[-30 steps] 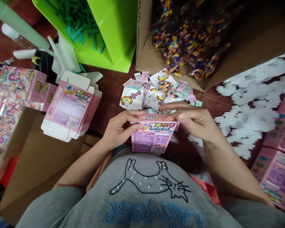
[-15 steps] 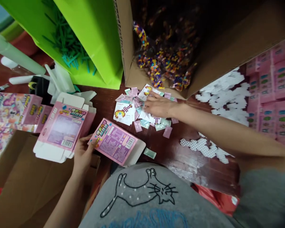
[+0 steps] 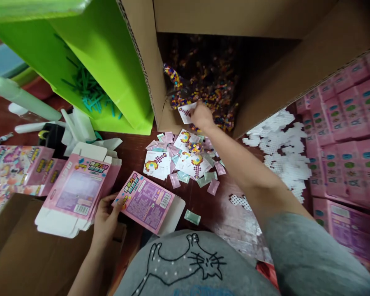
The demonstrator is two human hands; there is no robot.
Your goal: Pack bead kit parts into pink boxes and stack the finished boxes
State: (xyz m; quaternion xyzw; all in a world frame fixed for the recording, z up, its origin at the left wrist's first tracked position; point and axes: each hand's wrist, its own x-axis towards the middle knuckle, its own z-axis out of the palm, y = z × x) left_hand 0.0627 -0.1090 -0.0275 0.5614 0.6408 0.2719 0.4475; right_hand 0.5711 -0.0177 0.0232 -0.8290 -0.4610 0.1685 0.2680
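My left hand [image 3: 107, 214] grips the left end of a pink and purple printed box [image 3: 148, 202], thumb on top; its white flap end points right. Reaching into the opening of a big cardboard box [image 3: 148, 78], my right hand [image 3: 202, 117] pinches a white pattern card [image 3: 186, 112]. Right behind it are clear bags of coloured beads [image 3: 211, 88]; whether the fingers also touch a bag is hidden. Below the hand, small pink and green sachets [image 3: 175, 181] lie heaped with more pattern cards [image 3: 156, 164], and a small bead packet [image 3: 195, 147] rests on top.
A green sachet [image 3: 192, 217] lies near me. Flattened pink boxes [image 3: 77, 185] stand at left, beside a green bag [image 3: 117, 53] with teal sticks [image 3: 95, 96]. White pegboards [image 3: 277, 152] and stacked pink boxes [image 3: 348, 160] fill the right. A brown carton [image 3: 15, 242] sits lower left.
My right hand has moved up from the sachet heap into the cardboard box, carrying a card. A bead packet now shows on the heap. The left hand keeps its box; the view has tilted.
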